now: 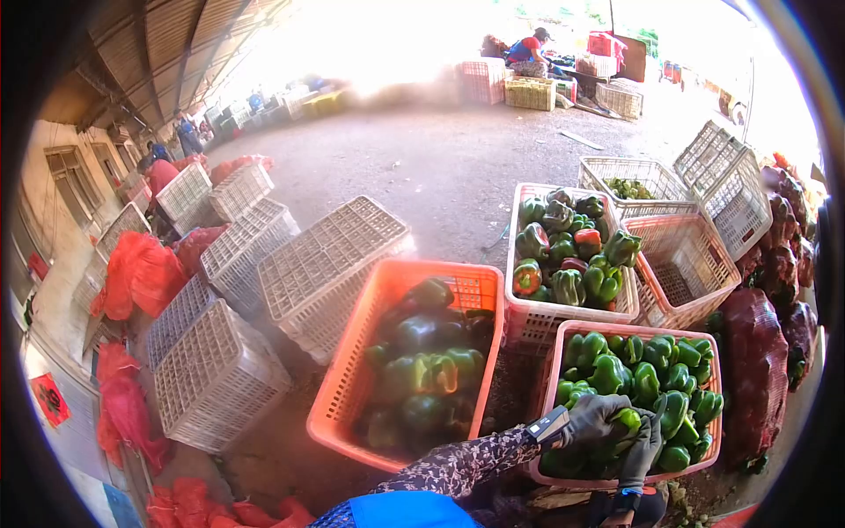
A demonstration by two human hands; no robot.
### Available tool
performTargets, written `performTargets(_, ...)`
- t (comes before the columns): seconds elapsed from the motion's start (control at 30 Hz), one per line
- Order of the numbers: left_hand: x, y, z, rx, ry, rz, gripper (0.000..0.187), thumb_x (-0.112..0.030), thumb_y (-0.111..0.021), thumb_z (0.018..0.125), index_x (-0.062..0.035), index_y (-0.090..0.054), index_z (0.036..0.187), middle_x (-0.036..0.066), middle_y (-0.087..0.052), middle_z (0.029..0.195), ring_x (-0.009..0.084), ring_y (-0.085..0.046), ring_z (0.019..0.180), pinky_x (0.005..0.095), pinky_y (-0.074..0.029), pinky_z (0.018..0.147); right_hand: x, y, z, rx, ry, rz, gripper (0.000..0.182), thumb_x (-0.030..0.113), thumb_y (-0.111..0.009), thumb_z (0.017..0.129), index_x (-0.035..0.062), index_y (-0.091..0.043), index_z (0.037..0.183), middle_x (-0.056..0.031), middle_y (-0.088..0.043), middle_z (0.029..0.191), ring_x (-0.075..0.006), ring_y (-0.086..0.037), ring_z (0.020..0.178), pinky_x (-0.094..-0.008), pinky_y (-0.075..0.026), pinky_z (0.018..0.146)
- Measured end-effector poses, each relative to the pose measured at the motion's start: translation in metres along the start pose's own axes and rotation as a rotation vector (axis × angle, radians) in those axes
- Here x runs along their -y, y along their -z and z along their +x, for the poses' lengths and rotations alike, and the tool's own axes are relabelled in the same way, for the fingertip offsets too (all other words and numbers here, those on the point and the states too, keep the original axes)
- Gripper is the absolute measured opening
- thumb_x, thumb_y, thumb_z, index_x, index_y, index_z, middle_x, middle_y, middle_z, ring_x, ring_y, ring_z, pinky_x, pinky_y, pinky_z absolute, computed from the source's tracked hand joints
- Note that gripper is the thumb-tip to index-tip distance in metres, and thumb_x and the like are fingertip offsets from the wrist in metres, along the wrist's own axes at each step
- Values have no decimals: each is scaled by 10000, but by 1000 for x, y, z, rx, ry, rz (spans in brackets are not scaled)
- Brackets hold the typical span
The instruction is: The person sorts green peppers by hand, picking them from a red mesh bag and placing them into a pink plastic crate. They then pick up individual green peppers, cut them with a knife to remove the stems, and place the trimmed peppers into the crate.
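Observation:
Both my hands wear dark grey gloves and meet over the near-right pink crate (715, 378) of green bell peppers. Between them is a green bell pepper (628, 420). My left hand (595, 419) curls round its left side, with a small device strapped at the wrist. From the right, my right hand (644, 451) closes on the same pepper, and a dark band circles that wrist. Glossy green peppers (647, 383) fill the crate under and beyond my hands. Some fingertips are hidden behind the pepper and gloves.
An orange crate (348, 387) of green peppers stands left; a white crate (519, 310) of green and reddish peppers is behind. A pinkish crate (673, 312) and red mesh sacks (753, 370) stand right. Upturned white crates (334, 255) line the left. A person (528, 55) sits far back.

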State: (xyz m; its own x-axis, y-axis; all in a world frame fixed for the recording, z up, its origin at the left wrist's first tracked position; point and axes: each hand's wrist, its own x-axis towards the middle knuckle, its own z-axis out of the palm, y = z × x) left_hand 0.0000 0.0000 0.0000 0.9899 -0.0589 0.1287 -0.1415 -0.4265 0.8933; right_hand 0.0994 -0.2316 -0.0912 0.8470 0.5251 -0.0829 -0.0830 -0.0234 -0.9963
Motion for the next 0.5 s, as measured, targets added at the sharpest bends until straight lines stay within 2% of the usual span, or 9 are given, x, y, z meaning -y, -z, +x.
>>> performTargets(0.07,1,-11,-8,-119,-47,-143,307,-320,-771,931,-108,-671,1130,157,-698,1085,323,-720,974,414,-560,786,3,-7,0,-40,-9,12,618,292,-551,1096,70,-313,1621,-109,-494,1509,-159,-489,1318,-347,-355,1163)
performTargets(0.17,20,-25,7,-279,-251,169,326,-280,-791,909,-114,-661,1158,143,-683,1039,300,-698,909,407,-555,777,0,-16,2,-122,4,60,553,288,-547,1097,65,-382,1575,-99,-536,1447,-161,-521,1265,-348,-391,1123)
performTargets(0.23,25,-29,7,-305,-232,138,356,-286,-784,912,-114,-638,1187,132,-665,1025,290,-680,881,415,-558,787,-1,-23,2,-195,9,120,513,285,-544,1098,62,-429,1545,-91,-563,1406,-162,-542,1230,-348,-416,1097)
performTargets(0.3,37,-29,10,-486,-190,-2,414,-340,-757,935,-124,-598,1250,140,-660,1062,312,-687,932,417,-563,823,0,-28,4,-322,30,209,477,282,-541,1098,59,-475,1514,-84,-591,1365,-163,-563,1195,-349,-441,1071)
performTargets(0.37,36,-38,24,-551,-91,7,476,-334,-775,930,-115,-561,1295,167,-662,1157,353,-686,1018,424,-559,868,-5,-28,-2,-646,125,367,446,279,-539,1099,55,-521,1484,-77,-619,1324,-165,-585,1159,-349,-465,1044)
performTargets(0.4,-6,-17,21,-341,94,-23,623,-315,-811,908,-107,-513,1414,204,-649,1262,360,-670,1105,440,-537,951,-9,-25,4,-815,194,450,432,277,-537,1099,54,-544,1468,-74,-633,1304,-165,-595,1142,-349,-477,1031)
performTargets(0.43,-9,-19,28,-293,216,-116,738,-332,-825,896,-67,-474,1489,227,-625,1333,356,-625,1208,446,-484,1055,-14,-22,10,-951,229,527,420,276,-536,1099,52,-568,1453,-70,-647,1283,-166,-606,1124,-350,-490,1018)
performTargets(0.47,6,-29,32,-387,133,-167,752,-344,-815,897,-60,-469,1500,228,-600,1379,373,-578,1281,463,-455,1097,25,-32,-1,-920,433,516,397,308,-530,1099,52,-610,1391,-45,-669,1203,-166,-607,1088,-333,-478,1026)
performTargets(0.5,22,-33,42,-522,56,-210,766,-357,-805,897,-53,-464,1512,229,-576,1425,390,-532,1354,480,-426,1139,24,-32,-12,-897,375,670,405,349,-515,1098,58,-613,1362,-40,-692,1115,-150,-652,921,-313,-561,860)
